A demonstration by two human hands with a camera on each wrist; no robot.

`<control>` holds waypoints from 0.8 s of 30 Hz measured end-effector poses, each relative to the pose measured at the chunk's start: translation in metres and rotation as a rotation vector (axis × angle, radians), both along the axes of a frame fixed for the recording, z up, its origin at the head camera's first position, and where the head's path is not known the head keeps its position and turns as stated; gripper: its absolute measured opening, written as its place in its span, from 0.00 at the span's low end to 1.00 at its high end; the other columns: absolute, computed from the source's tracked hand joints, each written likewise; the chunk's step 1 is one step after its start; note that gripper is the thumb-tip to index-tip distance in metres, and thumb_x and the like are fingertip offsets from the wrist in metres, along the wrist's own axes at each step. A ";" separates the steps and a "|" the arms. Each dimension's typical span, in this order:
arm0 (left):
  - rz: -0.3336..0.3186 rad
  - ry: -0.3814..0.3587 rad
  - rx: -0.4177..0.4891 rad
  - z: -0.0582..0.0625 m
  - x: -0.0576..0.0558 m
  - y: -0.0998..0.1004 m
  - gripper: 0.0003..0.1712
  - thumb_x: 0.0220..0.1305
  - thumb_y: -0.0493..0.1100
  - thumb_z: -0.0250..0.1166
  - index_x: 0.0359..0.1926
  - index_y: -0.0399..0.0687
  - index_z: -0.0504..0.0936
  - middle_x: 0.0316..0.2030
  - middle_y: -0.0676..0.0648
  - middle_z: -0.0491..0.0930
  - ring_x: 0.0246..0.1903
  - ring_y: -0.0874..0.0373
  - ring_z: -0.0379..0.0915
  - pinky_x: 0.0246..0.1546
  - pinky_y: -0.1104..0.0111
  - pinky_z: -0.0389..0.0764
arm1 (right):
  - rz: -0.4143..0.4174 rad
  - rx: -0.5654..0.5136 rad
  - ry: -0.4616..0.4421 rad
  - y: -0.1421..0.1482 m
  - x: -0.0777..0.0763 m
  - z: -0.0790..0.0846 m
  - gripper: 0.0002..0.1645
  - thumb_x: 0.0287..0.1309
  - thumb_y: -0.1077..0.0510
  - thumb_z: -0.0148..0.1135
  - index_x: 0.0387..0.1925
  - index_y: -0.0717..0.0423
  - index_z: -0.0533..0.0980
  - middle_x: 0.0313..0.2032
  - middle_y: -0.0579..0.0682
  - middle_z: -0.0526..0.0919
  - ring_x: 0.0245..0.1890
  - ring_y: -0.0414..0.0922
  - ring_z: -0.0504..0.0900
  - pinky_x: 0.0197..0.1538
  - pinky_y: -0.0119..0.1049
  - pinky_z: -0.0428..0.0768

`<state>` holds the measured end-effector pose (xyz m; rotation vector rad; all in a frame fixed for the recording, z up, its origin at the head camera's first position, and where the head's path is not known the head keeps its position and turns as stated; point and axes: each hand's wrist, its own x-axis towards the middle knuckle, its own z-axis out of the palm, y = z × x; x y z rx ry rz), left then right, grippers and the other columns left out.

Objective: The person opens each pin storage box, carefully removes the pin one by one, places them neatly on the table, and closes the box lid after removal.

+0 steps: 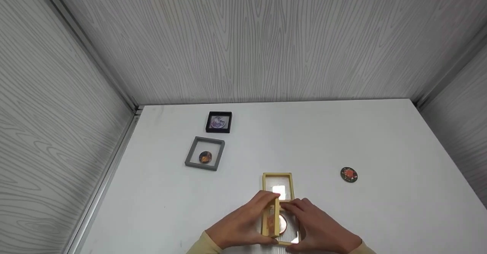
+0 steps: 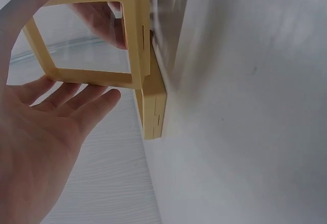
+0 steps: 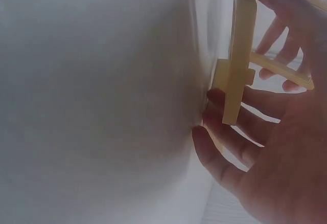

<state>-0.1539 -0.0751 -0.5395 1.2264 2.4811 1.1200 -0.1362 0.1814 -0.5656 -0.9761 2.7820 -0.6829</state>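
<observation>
A yellow floating-film display frame (image 1: 276, 218) is opened like a book in front of me, its left half raised nearly upright. My left hand (image 1: 243, 223) grips that half, thumb on one edge and fingers along the opposite edge; clear film (image 2: 87, 37) spans it in the left wrist view. The other half (image 3: 240, 60) lies low over the table, and my right hand (image 1: 321, 229) holds it by its edges between thumb and fingers. A round coin-like disc (image 1: 282, 223) shows on its film, partly hidden by the raised half.
Another yellow frame (image 1: 292, 185) lies just behind the opened one. Further left are a grey frame (image 1: 191, 151) with an orange-brown disc (image 1: 205, 157) and a black frame (image 1: 218, 130) with a purplish disc (image 1: 218, 122). A dark, red-centred disc (image 1: 349, 174) lies on the white table (image 1: 399, 162) at right.
</observation>
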 end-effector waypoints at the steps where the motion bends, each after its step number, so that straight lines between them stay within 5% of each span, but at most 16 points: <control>1: 0.009 0.008 -0.012 0.000 0.000 0.000 0.58 0.48 0.60 0.76 0.74 0.66 0.49 0.68 0.61 0.58 0.62 0.70 0.63 0.63 0.71 0.75 | 0.005 -0.001 0.019 0.000 -0.001 -0.001 0.57 0.40 0.26 0.70 0.70 0.40 0.63 0.61 0.37 0.69 0.56 0.35 0.67 0.56 0.38 0.78; 10: 0.056 0.028 -0.090 -0.002 -0.001 0.000 0.57 0.49 0.66 0.73 0.74 0.68 0.50 0.67 0.60 0.59 0.62 0.69 0.65 0.60 0.71 0.77 | -0.007 -0.007 0.014 -0.002 -0.008 -0.009 0.57 0.35 0.28 0.75 0.68 0.33 0.63 0.57 0.37 0.67 0.52 0.34 0.62 0.51 0.37 0.71; 14: 0.063 0.021 -0.098 -0.003 -0.001 0.001 0.58 0.48 0.66 0.74 0.74 0.68 0.49 0.67 0.57 0.60 0.62 0.68 0.65 0.61 0.71 0.76 | -0.014 0.000 0.036 -0.003 -0.008 -0.011 0.58 0.32 0.31 0.77 0.68 0.37 0.65 0.57 0.37 0.67 0.52 0.34 0.61 0.51 0.36 0.70; 24: 0.048 0.032 -0.096 -0.006 0.000 0.002 0.58 0.49 0.64 0.74 0.74 0.65 0.49 0.68 0.55 0.60 0.63 0.70 0.63 0.62 0.72 0.75 | -0.012 0.005 0.021 -0.002 -0.004 -0.012 0.61 0.38 0.28 0.73 0.73 0.34 0.57 0.60 0.38 0.64 0.55 0.36 0.60 0.54 0.40 0.71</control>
